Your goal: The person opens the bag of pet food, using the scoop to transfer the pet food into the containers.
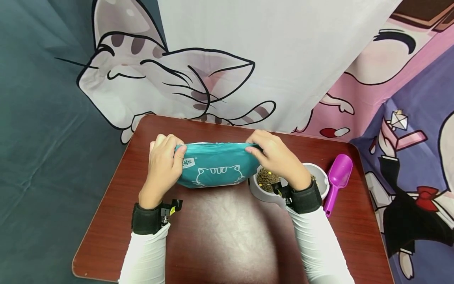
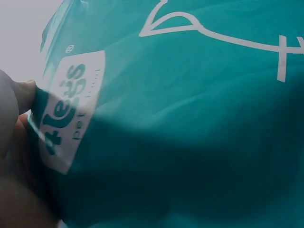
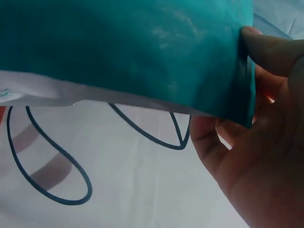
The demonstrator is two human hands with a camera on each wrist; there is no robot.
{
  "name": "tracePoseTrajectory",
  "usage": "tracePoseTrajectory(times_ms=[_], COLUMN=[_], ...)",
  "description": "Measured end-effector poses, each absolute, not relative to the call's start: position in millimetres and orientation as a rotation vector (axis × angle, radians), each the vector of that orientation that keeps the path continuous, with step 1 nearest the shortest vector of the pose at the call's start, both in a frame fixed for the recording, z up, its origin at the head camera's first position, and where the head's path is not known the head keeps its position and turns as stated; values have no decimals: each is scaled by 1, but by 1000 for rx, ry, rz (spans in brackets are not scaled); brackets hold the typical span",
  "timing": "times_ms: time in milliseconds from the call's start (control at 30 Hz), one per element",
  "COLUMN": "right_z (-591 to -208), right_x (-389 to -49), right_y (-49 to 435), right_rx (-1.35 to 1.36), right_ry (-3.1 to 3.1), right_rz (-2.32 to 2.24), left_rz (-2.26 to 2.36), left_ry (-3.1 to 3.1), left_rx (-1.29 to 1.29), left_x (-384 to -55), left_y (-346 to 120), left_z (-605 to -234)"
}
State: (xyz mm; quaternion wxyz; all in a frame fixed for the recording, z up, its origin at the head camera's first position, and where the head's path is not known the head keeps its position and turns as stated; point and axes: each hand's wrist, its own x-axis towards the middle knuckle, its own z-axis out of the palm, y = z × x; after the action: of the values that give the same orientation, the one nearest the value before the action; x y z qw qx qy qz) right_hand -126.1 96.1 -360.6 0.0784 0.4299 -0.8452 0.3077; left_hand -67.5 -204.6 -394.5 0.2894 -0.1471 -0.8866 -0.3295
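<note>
A teal pet food bag (image 1: 220, 157) with a white cat-face outline is held up over the table between both hands. My left hand (image 1: 164, 163) grips its left top corner, thumb (image 2: 26, 92) on the front near the white label. On the other side my right hand (image 1: 278, 156) pinches the right top corner. In the right wrist view the thumb (image 3: 270, 50) presses one face of the bag and the fingers curl behind it. A pale inner strip (image 3: 47, 90) shows along the bag's top edge.
A white double bowl (image 1: 263, 196) with brown kibble (image 1: 267, 179) stands partly beneath the right wrist. Right of it, a purple scoop (image 1: 339, 177) lies on the brown table (image 1: 220, 225). A cat-print cloth (image 1: 283, 47) hangs behind the table's far edge.
</note>
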Motion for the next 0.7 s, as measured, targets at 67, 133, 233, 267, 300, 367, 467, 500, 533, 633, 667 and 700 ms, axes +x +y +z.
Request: tracePoseTrajectory(times_ms=[67, 133, 233, 267, 300, 367, 467, 500, 533, 633, 667, 700], right_z=[-360, -359, -358, -356, -355, -352, -349, -349, -349, -352, -353, -354], right_x=[-126, -125, -122, -121, -119, -115, -111, -110, -109, -110, -110, -111], right_y=[95, 93, 91, 89, 86, 78, 63, 59, 55, 47, 46, 45], right_rx=[1295, 1278, 1212, 1193, 1179, 1174, 1201, 1202, 1194, 1145, 1127, 1112], right_ry=[-2528, -2538, -2566, -2566, -2561, -2539, -2504, -2504, -2508, -2527, -2529, -2533], right_rz=[884, 843, 784, 752, 722, 663, 610, 611, 613, 647, 657, 666], left_rz=[-856, -835, -814, -804, -795, -787, -780, -783, -783, -781, -768, -752], left_ry=[-2373, -2382, -2383, -2386, -2387, -2382, -2372, -2367, -2365, -2370, -2379, -2387], left_rx=[-403, -409, -397, -388, -378, -359, -339, -337, -338, -345, -347, -344], left_x=[-68, -69, -71, -71, -71, -71, -71, -71, -71, -72, -71, -71], left_y=[-204, -203, -203, -203, -203, -202, -202, -202, -202, -201, -201, -201], left_z=[-395, -396, -397, -397, -397, -397, -398, -399, -399, -400, -399, -398])
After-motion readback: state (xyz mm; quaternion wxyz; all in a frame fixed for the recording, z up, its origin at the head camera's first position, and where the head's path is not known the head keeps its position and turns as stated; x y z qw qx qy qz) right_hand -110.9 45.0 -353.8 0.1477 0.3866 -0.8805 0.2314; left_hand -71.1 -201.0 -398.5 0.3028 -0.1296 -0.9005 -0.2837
